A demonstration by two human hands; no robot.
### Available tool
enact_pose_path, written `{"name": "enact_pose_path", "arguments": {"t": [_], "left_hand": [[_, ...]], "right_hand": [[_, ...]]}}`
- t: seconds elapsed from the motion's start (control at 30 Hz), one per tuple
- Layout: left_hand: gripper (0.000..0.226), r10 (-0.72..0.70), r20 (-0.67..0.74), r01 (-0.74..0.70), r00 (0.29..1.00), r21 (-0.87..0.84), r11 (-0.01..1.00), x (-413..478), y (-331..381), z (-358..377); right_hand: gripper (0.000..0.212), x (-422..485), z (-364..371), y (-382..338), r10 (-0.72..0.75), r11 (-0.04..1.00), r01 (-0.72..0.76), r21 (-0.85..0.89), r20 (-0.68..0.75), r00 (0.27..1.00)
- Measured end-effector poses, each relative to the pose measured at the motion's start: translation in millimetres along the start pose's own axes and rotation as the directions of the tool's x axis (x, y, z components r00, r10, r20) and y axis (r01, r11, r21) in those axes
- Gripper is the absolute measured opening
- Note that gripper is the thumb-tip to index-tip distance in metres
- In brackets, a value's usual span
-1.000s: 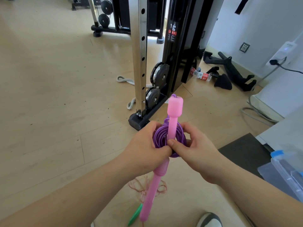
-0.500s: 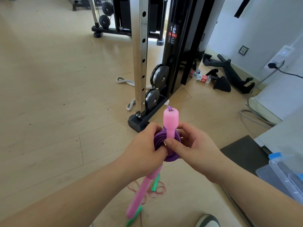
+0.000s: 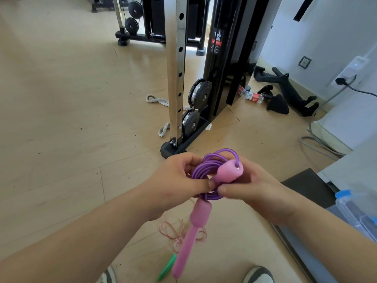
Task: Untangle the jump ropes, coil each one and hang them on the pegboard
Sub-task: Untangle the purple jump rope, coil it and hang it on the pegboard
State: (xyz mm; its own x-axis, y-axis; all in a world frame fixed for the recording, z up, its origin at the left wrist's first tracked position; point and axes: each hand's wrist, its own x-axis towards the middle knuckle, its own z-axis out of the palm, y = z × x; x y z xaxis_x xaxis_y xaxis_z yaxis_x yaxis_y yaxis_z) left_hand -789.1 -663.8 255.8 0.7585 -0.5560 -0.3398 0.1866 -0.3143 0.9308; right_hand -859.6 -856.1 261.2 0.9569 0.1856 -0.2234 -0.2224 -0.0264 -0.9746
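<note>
A purple jump rope coil [image 3: 206, 168] with pink handles sits between both hands at chest height. My left hand [image 3: 179, 184] grips the coil's left side, thumb pressed on the cord. My right hand [image 3: 251, 186] holds the coil's right side and one pink handle [image 3: 229, 171], which is tilted toward me. The other pink handle [image 3: 190, 237] hangs straight down below the coil. On the floor beneath lies a thin pink rope [image 3: 175, 231] in loose loops with a green handle [image 3: 167, 267]. No pegboard is in view.
A cable machine [image 3: 195, 74] with a steel post and pulleys stands just ahead. A grey rope [image 3: 157, 100], a bottle [image 3: 252, 96] and black attachments [image 3: 285, 94] lie on the wooden floor. A dark mat [image 3: 310, 186] and plastic box [image 3: 355, 213] are at the right. My shoes show at the bottom.
The upper pink handle has tipped from upright to pointing toward me, and the coil has turned so its loops show above the hands. The hanging handle swung back to the right.
</note>
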Motion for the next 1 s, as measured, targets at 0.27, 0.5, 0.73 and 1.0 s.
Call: {"name": "enact_pose_path", "arguments": {"t": [0.27,0.5,0.73,1.0], "left_hand": [[0.037,0.007,-0.003,-0.007,1.0,-0.027,1.0,-5.2,6.0,-5.6],[0.034,0.026,0.035,-0.027,0.999,0.026,0.999,-6.5,8.3,-11.7],[0.029,0.079,0.013,-0.08,0.997,0.203,0.976,-6.7,5.6,-3.9],[0.03,0.071,0.032,-0.077,0.997,0.23,0.97,-6.9,4.7,-6.0]], "right_hand": [[0.061,3.4,-3.3,-0.8,0.042,0.994,-0.038,0.099,-0.045,0.998],[0.041,0.3,-3.5,-5.9,0.01,0.985,-0.035,-0.167,-0.143,0.99],[0.031,6.5,7.4,-0.8,-0.05,0.842,-0.083,-0.532,-0.23,0.972],[0.03,6.3,8.5,0.4,0.01,0.909,-0.086,-0.408,-0.185,0.983]]}}
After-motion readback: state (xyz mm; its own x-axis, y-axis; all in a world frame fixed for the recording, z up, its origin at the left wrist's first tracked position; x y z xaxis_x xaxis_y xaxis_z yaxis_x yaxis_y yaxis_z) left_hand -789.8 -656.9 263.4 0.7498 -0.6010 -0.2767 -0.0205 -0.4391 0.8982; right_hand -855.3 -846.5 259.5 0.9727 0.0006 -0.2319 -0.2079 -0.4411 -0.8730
